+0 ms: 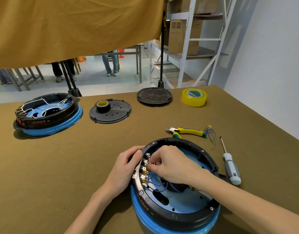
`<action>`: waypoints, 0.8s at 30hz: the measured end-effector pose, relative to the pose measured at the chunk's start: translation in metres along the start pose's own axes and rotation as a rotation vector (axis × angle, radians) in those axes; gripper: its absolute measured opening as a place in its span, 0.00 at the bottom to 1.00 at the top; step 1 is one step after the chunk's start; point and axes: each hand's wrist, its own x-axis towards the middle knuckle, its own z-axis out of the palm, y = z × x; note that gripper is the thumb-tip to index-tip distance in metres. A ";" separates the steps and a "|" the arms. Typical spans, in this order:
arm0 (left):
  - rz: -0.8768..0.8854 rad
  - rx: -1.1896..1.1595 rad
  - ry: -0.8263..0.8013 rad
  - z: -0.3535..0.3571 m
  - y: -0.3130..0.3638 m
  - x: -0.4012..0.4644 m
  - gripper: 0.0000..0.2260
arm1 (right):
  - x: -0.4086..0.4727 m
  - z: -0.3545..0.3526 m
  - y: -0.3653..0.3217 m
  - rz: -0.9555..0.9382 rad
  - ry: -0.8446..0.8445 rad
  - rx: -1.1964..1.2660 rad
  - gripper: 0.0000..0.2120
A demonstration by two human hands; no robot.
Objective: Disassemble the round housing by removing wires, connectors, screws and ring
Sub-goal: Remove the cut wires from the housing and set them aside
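The table (77, 166) carries everything, and the round housing (175, 215), a black ring on a blue base, sits at its near edge right under the person. The left hand (126, 164) grips the housing's left rim by the metal strip, fingers curled over the edge, bracing it; the right hand (169, 163) reaches inside with fingertips pinching at a brass connector (146, 163) on the terminal row, though exactly which tab they hold is hidden by the knuckles. The step in hand looks like pulling connectors off their tabs, and it goes best with a straight pull along the tab, gripping the metal sleeve and not the thin blue wires (159, 184), while the left hand keeps the housing from sliding. Several connectors lower on the row appear still seated, so the task seems to be at an early to middle stage, with the rim screws (141, 192) still in place. Inside the housing lie the blue wire loops over the blue floor plate. A second housing (47, 114) at the far left holds white wires. Beside the work, to the right, lie a screwdriver (230, 168), yellow-green cutters (186, 130) and a small bunch of loose wires (209, 131) with connectors.
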 end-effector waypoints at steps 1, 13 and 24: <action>0.003 -0.004 -0.001 0.000 0.001 0.000 0.15 | 0.000 -0.001 -0.001 0.001 0.000 -0.005 0.23; 0.002 -0.024 -0.006 0.000 0.001 -0.001 0.15 | -0.001 0.002 0.001 -0.031 0.031 -0.026 0.20; 0.011 -0.050 0.017 0.002 0.003 0.001 0.14 | -0.001 -0.001 0.011 0.010 0.077 0.073 0.08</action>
